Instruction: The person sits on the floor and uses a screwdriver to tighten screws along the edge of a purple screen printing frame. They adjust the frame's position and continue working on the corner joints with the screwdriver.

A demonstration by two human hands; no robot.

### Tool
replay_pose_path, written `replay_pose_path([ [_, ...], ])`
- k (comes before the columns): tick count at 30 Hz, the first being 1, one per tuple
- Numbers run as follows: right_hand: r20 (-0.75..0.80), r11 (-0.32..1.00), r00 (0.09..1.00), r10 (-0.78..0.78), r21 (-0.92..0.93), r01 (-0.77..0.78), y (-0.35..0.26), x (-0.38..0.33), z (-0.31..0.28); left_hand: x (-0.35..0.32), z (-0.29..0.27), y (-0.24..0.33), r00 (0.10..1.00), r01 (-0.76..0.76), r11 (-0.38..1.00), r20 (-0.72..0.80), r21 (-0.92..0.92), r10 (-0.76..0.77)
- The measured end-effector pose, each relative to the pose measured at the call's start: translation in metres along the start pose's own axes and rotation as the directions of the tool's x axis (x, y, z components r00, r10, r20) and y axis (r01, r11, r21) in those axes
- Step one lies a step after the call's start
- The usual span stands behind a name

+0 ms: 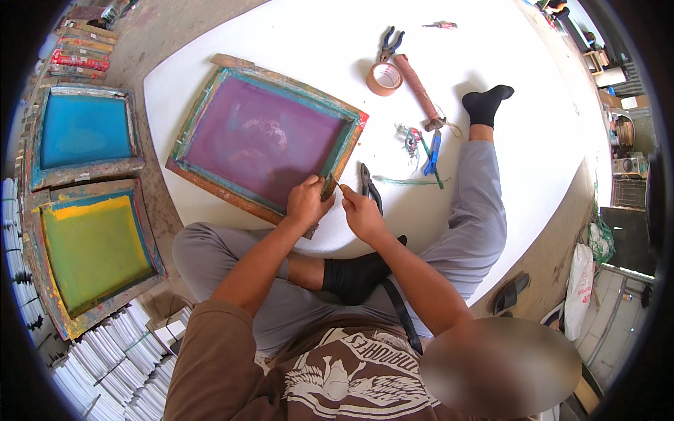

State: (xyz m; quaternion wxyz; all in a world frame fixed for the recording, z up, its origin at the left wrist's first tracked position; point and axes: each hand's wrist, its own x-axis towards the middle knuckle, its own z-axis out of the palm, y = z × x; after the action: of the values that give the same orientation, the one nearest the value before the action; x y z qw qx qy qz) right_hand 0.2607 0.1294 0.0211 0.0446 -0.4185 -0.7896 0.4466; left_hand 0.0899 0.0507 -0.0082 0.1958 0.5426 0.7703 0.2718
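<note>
A wooden screen-printing frame [210,188] with purple mesh [246,133] lies tilted on the white sheet in front of me. My left hand [307,205] is closed over its near right corner. Just right of that corner, my right hand [363,216] is closed round a thin pointed tool [338,182], whose tip meets the frame's right edge; its handle is hidden in my fingers, so its kind is unclear. Dark-handled pliers [368,184] lie right beside my right hand. Beyond them are a blue box cutter [433,153] and green strips [407,182] of torn material.
Farther off lie a hammer [417,85], a brown tape roll [384,78], more pliers [387,46] and a small screwdriver [441,25]. At left stand a blue screen frame [88,130], a yellow-green one [98,245] and paper stacks [116,361]. My outstretched leg [477,196] borders the right.
</note>
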Motion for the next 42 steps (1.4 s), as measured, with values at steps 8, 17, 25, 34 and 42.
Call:
replay_pose_path([
  [8,0.09,0.995,0.994,0.066,-0.086,-0.058,-0.022,-0.004,-0.023,-0.003,0.001,-0.006,1.0,-0.013,1.0,-0.025,-0.015,0.013],
  [17,0.486,0.538,0.81,0.327,0.609,-0.582,-0.003,0.003,-0.041,-0.002,-0.004,-0.002,0.999,-0.009,1.0,-0.043,-0.026,0.008],
  [25,0.002,0.986,0.998,0.069,-0.154,-0.068,0.011,0.008,-0.034,-0.002,-0.003,-0.002,0.999,0.013,1.0,-0.041,-0.007,-0.013],
  [34,-0.129,0.97,0.989,-0.074,-0.242,0.041,0.012,0.013,-0.037,-0.002,-0.002,-0.001,0.998,-0.004,1.0,-0.067,-0.002,0.004],
  [42,0.202,0.975,0.959,0.2,0.059,-0.216,0.023,0.033,-0.048,-0.002,0.0,-0.004,0.998,-0.004,1.0,-0.065,-0.009,0.003],
])
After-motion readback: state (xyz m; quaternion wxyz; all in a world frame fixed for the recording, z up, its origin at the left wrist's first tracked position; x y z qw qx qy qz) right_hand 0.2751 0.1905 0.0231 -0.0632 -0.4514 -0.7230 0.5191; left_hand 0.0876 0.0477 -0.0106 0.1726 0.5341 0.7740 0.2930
